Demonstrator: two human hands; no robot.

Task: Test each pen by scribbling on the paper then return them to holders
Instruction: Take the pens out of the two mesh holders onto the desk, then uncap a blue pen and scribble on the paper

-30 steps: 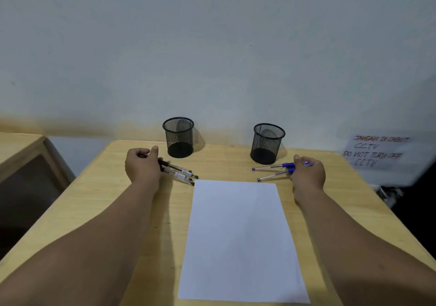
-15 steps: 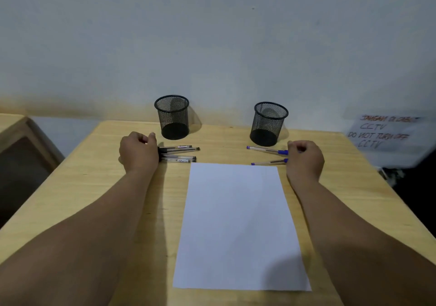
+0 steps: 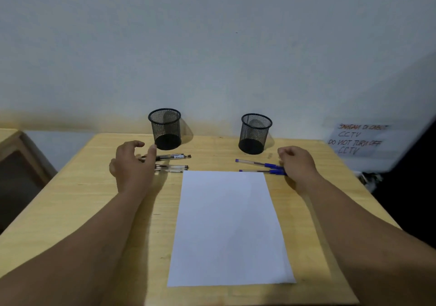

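A blank white paper [image 3: 230,227] lies in the middle of the wooden table [image 3: 77,201]. Two black mesh holders stand at the back: the left holder [image 3: 165,128] and the right holder [image 3: 255,132], both looking empty. Black pens [image 3: 173,157] lie in front of the left holder, with more [image 3: 173,168] just below them. My left hand [image 3: 133,166] hovers over their ends, fingers spread, holding nothing. Two blue pens [image 3: 259,164] lie left of my right hand [image 3: 298,164], whose fingers curl loosely beside their caps.
A handwritten CCTV notice [image 3: 356,141] hangs on the wall at the right. A second wooden piece of furniture [image 3: 14,154] stands left of the table. The white wall rises right behind the holders.
Both hands have let go of the pens, which now lie flat on the table. My left hand has opened and lifted slightly; my right hand has drawn back to the right.
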